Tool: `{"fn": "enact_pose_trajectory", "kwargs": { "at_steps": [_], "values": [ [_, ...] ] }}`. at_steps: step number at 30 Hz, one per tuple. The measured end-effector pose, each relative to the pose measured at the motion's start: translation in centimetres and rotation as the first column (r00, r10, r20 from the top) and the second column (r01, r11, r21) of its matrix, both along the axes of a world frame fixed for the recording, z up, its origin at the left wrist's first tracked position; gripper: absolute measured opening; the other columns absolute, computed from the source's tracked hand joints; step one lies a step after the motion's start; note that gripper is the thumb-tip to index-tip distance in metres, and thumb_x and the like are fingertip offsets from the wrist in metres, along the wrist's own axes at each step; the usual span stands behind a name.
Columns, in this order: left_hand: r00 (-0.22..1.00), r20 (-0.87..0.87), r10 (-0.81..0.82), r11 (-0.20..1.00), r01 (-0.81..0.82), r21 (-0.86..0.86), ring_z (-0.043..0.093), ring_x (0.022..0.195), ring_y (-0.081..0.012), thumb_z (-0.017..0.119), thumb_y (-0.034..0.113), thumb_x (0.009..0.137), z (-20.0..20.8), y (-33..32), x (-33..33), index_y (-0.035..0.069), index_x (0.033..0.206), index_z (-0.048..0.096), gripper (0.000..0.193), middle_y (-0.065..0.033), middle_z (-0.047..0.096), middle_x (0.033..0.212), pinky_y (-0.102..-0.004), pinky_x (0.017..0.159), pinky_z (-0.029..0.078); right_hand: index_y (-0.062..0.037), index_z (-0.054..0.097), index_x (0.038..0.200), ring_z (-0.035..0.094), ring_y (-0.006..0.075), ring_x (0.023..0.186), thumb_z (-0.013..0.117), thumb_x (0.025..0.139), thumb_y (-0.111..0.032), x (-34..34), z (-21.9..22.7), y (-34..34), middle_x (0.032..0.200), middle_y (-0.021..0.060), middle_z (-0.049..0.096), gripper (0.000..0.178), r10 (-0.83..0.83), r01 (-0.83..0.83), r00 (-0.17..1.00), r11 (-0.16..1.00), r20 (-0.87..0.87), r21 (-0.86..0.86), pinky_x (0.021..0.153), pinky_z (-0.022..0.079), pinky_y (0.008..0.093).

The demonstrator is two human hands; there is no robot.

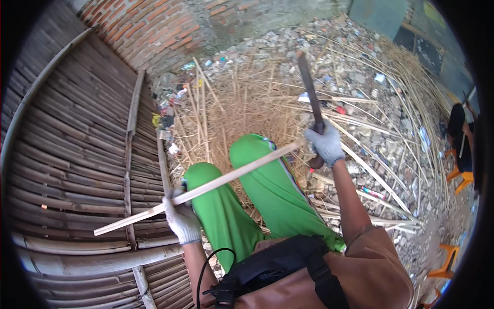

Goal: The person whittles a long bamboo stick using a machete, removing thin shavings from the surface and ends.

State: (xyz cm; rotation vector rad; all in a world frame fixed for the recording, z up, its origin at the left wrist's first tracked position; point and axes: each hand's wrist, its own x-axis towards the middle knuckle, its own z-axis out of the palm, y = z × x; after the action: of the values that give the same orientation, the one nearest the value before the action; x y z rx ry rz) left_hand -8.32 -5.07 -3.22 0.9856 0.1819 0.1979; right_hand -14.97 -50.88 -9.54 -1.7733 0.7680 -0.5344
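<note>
My left hand (pixel 183 220), in a pale knitted glove, grips a long, pale bamboo strip (pixel 231 176). The strip slants across my green-clad knees, its lower end out past my left hand and its upper end close to my right hand. My right hand (pixel 326 143), gloved too, is closed around the handle of a machete (pixel 310 85). Its dark blade points up and away from me, apart from the strip, and the curved butt of its handle shows below the glove.
Fine shavings (pixel 239 110) and cut strips cover the ground before my knees. Left stands a bamboo slat wall (pixel 82 175); a brick wall (pixel 149 31) rises beyond. Long strips (pixel 406 118) lie on rubble. At right are another person (pixel 458 129) and orange stools (pixel 445 261).
</note>
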Motion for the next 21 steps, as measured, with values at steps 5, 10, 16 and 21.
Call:
{"fn": "enact_pose_trajectory", "kwargs": {
  "at_steps": [5,10,16,21],
  "values": [
    [0.984,-0.166,0.071,0.882,0.016,0.472,0.065,0.122,-0.0219,0.056,0.050,0.112,-2.9,3.0,-1.1,0.005,0.141,0.069,0.055,-0.0103,0.070,0.134,-0.0432,0.110,0.053,-0.0076,0.066,0.106,0.053,0.0077,0.067,0.081,0.095,-0.023,0.7,-1.5,-0.8,0.082,-0.0039,0.061,0.024,0.084,-0.092,0.994,0.990,0.073,0.109,0.059,0.045,0.0291],
    [0.959,-0.280,-0.046,0.802,0.203,0.563,0.061,0.134,-0.0253,0.044,0.061,0.114,-3.7,4.6,-1.7,0.006,0.150,0.065,0.068,-0.0134,0.065,0.148,-0.0445,0.114,0.050,-0.0043,0.064,0.120,0.053,0.0063,0.051,0.079,0.099,-0.018,2.3,-1.2,-0.2,0.078,-0.0023,0.059,0.030,0.105,-0.132,0.981,0.978,0.163,0.162,0.044,0.042,0.0248],
    [0.858,-0.460,-0.229,0.291,0.511,0.809,0.074,0.095,-0.0299,0.054,0.060,0.110,-0.1,6.9,-3.1,-0.002,0.129,0.073,0.067,-0.0165,0.077,0.100,-0.0437,0.090,0.057,-0.0024,0.063,0.124,0.055,0.0068,0.053,0.078,0.100,-0.016,2.6,-0.3,0.4,0.082,-0.0003,0.063,0.032,0.080,-0.111,0.974,0.984,0.213,0.136,0.045,0.044,0.0244],
    [0.869,-0.293,-0.399,0.044,0.337,0.940,0.071,0.091,-0.0423,0.062,0.040,0.108,3.3,6.3,-3.5,0.002,0.117,0.075,0.042,-0.0233,0.072,0.096,-0.0500,0.085,0.057,-0.0035,0.063,0.126,0.056,0.0068,0.054,0.077,0.100,-0.016,2.8,-0.7,-0.2,0.087,-0.0002,0.065,0.032,0.084,-0.115,0.976,0.983,0.203,0.143,0.047,0.046,0.0238]
  ]
}}
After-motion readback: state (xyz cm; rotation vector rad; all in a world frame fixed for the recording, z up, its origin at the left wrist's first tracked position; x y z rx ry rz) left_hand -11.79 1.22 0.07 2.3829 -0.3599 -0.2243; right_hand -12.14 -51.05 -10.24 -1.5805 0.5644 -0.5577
